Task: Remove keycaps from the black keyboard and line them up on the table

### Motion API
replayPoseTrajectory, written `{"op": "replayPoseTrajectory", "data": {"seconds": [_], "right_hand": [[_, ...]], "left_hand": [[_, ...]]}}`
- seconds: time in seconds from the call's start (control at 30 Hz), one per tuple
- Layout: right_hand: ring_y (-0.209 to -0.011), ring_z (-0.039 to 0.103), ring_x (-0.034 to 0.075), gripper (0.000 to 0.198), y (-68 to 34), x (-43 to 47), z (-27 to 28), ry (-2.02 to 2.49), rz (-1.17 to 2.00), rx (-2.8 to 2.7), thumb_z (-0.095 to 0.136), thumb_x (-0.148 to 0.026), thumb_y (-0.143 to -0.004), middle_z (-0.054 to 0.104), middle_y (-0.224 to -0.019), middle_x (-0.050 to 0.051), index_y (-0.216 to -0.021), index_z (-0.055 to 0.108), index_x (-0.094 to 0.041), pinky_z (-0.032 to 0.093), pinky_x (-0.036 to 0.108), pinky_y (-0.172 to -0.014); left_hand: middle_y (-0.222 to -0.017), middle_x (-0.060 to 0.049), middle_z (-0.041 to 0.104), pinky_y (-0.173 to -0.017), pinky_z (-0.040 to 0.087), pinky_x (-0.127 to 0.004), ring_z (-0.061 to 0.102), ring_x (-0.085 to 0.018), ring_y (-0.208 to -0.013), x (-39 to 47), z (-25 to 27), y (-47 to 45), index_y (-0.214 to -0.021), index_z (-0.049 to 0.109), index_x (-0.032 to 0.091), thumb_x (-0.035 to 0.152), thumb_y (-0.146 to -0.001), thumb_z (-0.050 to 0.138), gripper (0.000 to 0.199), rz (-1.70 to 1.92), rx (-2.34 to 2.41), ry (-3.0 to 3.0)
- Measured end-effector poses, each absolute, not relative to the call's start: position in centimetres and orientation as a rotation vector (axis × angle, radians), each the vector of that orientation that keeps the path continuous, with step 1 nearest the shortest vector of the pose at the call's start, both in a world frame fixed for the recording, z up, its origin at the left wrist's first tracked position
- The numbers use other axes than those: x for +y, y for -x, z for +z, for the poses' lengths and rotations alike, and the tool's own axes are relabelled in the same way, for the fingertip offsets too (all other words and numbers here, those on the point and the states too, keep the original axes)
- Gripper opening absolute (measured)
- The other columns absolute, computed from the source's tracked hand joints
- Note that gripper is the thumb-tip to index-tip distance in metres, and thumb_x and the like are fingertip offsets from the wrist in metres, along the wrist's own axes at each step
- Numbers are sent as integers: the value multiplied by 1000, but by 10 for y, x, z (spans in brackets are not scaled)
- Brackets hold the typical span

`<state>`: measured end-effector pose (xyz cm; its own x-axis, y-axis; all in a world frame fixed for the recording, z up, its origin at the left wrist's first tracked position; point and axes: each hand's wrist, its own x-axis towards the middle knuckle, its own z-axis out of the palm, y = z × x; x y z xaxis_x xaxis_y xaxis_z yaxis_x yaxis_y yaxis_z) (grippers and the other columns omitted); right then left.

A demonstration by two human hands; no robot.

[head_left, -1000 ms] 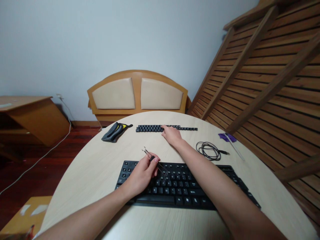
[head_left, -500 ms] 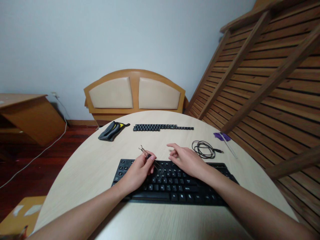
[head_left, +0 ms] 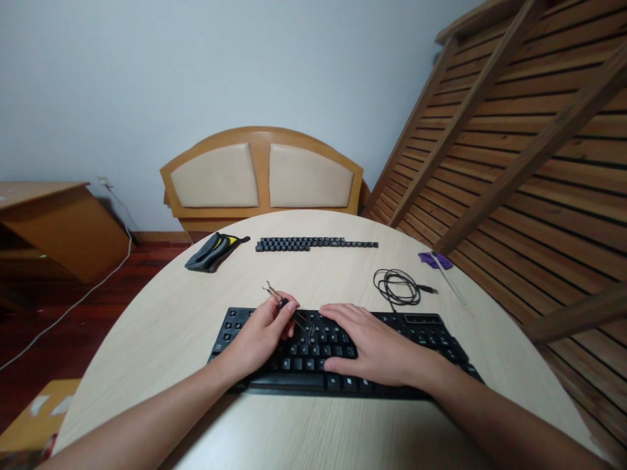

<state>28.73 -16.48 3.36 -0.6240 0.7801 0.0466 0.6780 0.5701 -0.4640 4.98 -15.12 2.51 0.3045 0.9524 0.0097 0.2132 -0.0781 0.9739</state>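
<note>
A black keyboard [head_left: 313,385] lies across the table in front of me, with keycaps gone from part of its upper left. My left hand [head_left: 262,329] is closed around a wire keycap puller [head_left: 274,295]. One pair of its thin wires sticks up past my fingers, and the other end points down over the keyboard's middle keys. Spread over the keys right of the middle is my right hand [head_left: 372,346], fingers stretched and thumb apart, holding nothing. Beyond the keyboard, several removed keycaps [head_left: 294,244] stand in neat rows.
A coiled black USB cable [head_left: 398,287] sits behind the keyboard's right half. Farther right are a purple cloth [head_left: 435,260] and a thin pale stick [head_left: 451,284]. A grey and black pouch [head_left: 213,252] lies at the table's far left.
My right hand has come down from above the keyboard's back edge and now lies flat on its keys. My left hand still grips the keycap puller. The view has shifted slightly.
</note>
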Motion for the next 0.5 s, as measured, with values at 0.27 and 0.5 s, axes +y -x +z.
{"op": "replayPoseTrajectory", "data": {"seconds": [0.27,0.5], "right_hand": [[-132,42,30,77,-280,-166,25,1204,513,-2540,61,-64,-81,48,-146,10,-144,45,-22,34,46,-111],[-132,42,30,77,-279,-168,24,1215,499,-2541,61,-63,-82,48,-146,11,-145,45,-21,34,47,-111]], "left_hand": [[-66,2,53,-63,42,-28,51,-16,-63,-161,29,-49,-100,54,19,44,-98,41,29,929,1109,-1635],[-67,1,55,-64,42,-29,53,-16,-63,-164,28,-50,-101,56,19,40,-100,38,28,882,1137,-1781]]}}
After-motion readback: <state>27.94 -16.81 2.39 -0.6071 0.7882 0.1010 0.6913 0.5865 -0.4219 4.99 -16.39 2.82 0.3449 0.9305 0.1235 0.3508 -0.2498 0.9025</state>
